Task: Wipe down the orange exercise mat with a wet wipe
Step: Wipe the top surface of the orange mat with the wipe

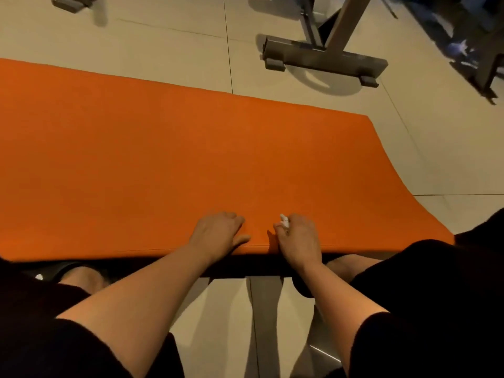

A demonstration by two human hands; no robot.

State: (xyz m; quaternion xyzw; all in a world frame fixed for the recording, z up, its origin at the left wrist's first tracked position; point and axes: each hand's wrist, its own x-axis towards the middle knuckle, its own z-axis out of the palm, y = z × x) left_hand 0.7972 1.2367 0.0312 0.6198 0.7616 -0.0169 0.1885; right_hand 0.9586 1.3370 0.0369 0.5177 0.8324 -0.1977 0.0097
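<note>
The orange exercise mat (163, 159) lies flat across the tiled floor, its right end curving toward me. My left hand (218, 231) rests palm down on the mat's near edge with the fingers laid flat. Just to its right, my right hand (297, 236) sits on the same edge with curled fingers around a small white wet wipe (285, 221). Only a bit of the wipe pokes out above the fingers.
A grey metal equipment stand (324, 58) with a T-shaped foot stands on the floor beyond the mat's far right. More dark equipment (480, 50) fills the top right corner. My knees in black clothing frame the bottom left and right.
</note>
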